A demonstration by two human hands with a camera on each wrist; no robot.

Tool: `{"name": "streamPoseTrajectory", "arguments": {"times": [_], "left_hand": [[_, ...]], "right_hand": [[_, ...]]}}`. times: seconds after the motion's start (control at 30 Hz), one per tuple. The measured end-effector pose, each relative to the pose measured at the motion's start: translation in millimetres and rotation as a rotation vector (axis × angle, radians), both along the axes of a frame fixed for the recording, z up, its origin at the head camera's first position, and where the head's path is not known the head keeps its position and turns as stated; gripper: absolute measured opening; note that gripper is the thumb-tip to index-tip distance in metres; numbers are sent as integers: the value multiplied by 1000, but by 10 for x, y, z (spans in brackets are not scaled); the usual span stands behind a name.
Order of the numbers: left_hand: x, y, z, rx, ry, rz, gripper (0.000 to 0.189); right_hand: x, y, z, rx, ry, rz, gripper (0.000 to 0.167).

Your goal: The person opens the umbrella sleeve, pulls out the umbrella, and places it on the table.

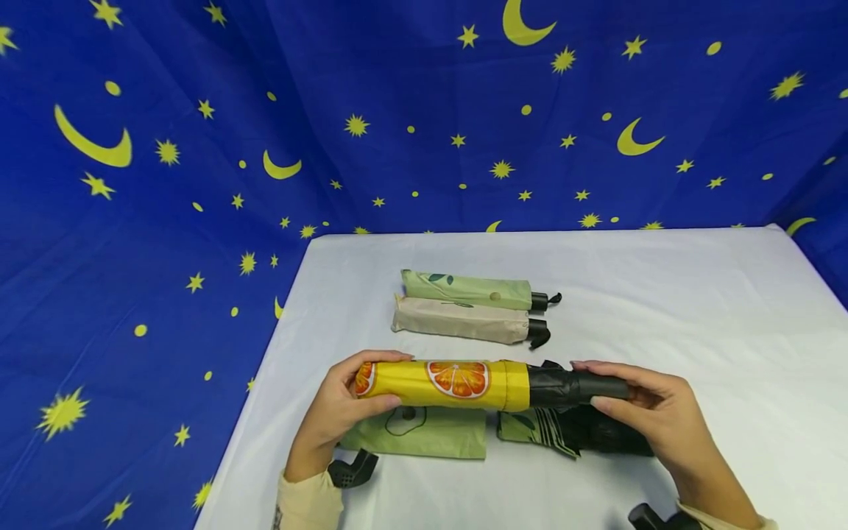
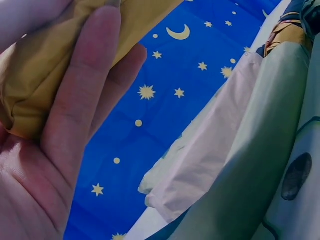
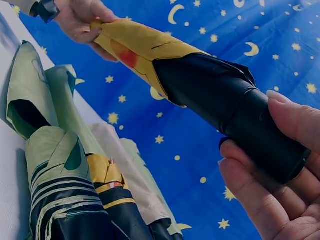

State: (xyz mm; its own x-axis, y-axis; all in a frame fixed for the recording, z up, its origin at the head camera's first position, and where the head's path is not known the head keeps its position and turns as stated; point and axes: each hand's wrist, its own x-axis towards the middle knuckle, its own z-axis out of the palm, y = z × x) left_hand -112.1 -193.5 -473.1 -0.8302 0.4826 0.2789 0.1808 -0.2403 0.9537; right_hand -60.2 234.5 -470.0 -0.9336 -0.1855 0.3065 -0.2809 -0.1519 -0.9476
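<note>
Both hands hold up a folded umbrella [image 1: 576,386] lengthwise above the white table. Its black handle end sticks out of a yellow sleeve [image 1: 397,379] printed with orange slices. At the sleeve's closed end, my left hand [image 1: 327,416] grips the fabric between thumb and fingers. My right hand [image 1: 672,412] pinches the tip of the black handle [image 3: 265,135], thumb on one side and fingers on the other. Beneath lie a flat green sleeve [image 1: 430,434] with an avocado print and a bare black folded umbrella [image 1: 616,430] with green, striped cloth.
Farther back, a green sleeved umbrella [image 1: 470,288] and a beige sleeved umbrella [image 1: 464,320] lie side by side. The right wrist view also shows a yellow-and-black umbrella end [image 3: 112,185] between others. A blue star-patterned cloth [image 1: 424,169] hangs behind the white table [image 1: 695,309].
</note>
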Motion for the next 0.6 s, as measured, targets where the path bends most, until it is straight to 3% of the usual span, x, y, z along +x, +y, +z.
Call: {"name": "streamPoseTrajectory", "arguments": {"times": [0.23, 0.6], "left_hand": [[3, -34, 15, 1, 8, 16, 51], [11, -72, 2, 29, -1, -5, 51]], "right_hand": [[-28, 17, 0, -21, 45, 11, 44], [-23, 71, 26, -42, 26, 21, 42]]}}
